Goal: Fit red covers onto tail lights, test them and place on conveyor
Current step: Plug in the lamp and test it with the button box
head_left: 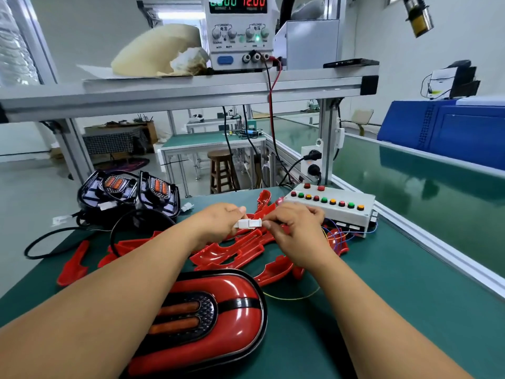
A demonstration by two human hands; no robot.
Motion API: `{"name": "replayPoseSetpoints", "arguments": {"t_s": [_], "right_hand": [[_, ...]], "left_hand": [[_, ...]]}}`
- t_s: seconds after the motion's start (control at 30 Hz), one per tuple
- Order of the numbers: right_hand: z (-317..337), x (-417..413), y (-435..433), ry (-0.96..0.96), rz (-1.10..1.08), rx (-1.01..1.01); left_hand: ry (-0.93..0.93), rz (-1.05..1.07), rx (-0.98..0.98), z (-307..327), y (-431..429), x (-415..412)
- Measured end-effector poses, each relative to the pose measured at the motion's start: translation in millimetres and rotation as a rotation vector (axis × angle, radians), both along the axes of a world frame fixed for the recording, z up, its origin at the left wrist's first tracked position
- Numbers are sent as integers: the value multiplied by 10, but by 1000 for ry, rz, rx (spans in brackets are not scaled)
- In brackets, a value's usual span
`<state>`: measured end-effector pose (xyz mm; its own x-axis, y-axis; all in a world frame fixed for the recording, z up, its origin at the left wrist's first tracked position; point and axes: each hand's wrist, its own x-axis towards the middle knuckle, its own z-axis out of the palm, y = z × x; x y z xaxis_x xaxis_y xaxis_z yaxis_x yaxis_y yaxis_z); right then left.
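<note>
A tail light (pixel 218 321) with its red cover fitted lies on the green bench right in front of me, between my forearms. Above a heap of loose red covers (pixel 240 250), my left hand (pixel 218 222) and my right hand (pixel 295 225) meet at a pair of white plug connectors (pixel 249 223). Each hand pinches one end of the joined white pieces. Two uncovered black tail lights (pixel 128 195) stand at the back left with their cables. The white test box (pixel 330 206) with coloured buttons sits just behind my right hand.
A green conveyor belt (pixel 423 187) runs along the right side behind an aluminium rail. A power supply (pixel 237 31) reading 12.00 stands on the shelf above. Black cables (pixel 54 242) loop over the left of the bench. A lone red cover (pixel 73 263) lies at the left.
</note>
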<state>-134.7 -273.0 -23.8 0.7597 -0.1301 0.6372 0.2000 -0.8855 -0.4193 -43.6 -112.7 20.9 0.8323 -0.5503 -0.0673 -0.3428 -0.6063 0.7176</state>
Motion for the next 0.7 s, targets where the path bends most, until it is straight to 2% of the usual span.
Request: {"name": "replayPoseSetpoints", "arguments": {"t_s": [0.2,0.37,0.6,0.7], "right_hand": [[-22,8,23,-33,-58,-110],[-31,27,44,5,-53,-91],[-43,52,-83,73,-60,132],[-58,63,-66,94,-45,122]], "left_hand": [[59,127,144,54,-83,10],[40,155,231,84,-117,42],[213,-36,6,59,114,115],[209,-140,-79,25,154,98]]}}
